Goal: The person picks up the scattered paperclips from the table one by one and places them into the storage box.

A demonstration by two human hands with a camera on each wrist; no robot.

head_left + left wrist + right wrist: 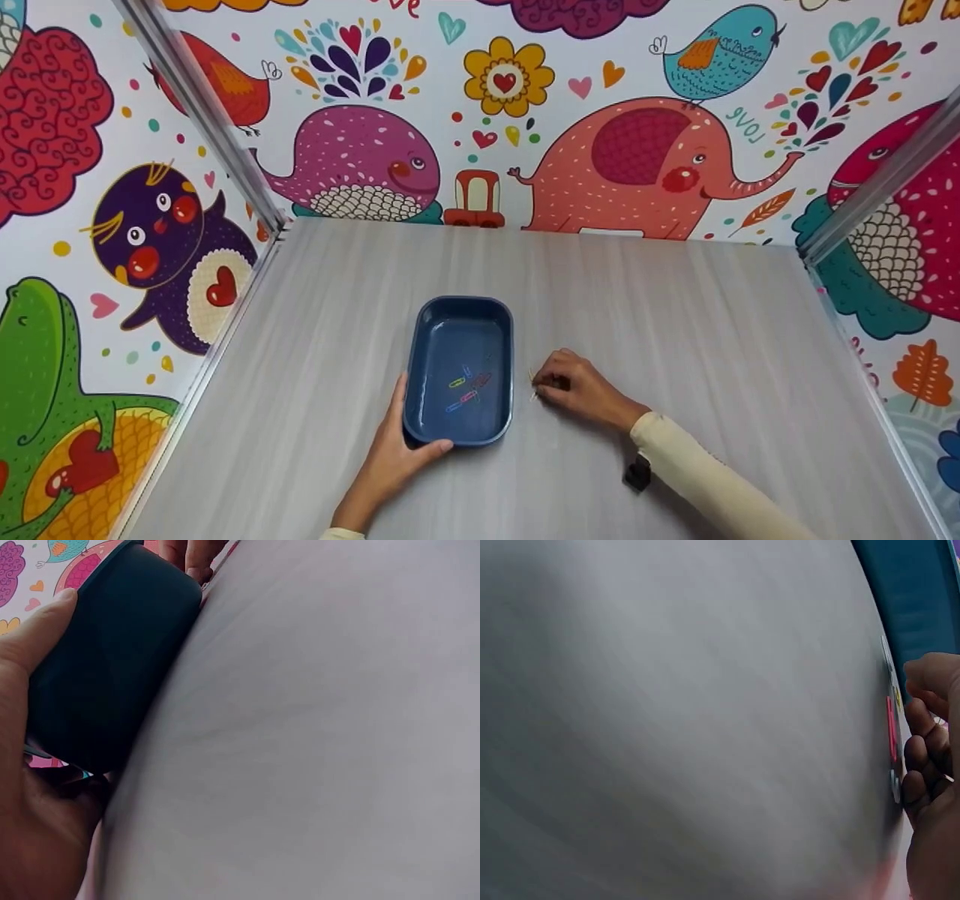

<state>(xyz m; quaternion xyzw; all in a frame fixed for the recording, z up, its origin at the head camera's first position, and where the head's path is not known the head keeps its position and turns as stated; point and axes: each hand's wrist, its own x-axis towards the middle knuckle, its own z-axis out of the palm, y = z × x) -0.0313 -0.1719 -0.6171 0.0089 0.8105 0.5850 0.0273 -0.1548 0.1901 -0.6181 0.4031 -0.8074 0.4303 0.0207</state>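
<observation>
A dark blue rectangular tray [459, 306] stands on the table, with several coloured paper clips [469, 396] lying inside on its floor. My left hand [397, 454] grips the tray's near left corner, thumb at the near rim and fingers along the left wall. In the left wrist view the thumb presses the outer wall. To the right of the tray, my right hand [581, 386] is low at the table with curled fingers. Beside its fingertips, loose clips lie on the table, including a red paper clip [891, 729]. Whether the fingers pinch one is hidden.
The pale wood-grain table [660, 300] extends around the tray. Walls with cartoon animals [622, 172] rise at its back and sides, with metal strips [202, 105] at the corners. A small black device [637, 474] sits at the right wrist.
</observation>
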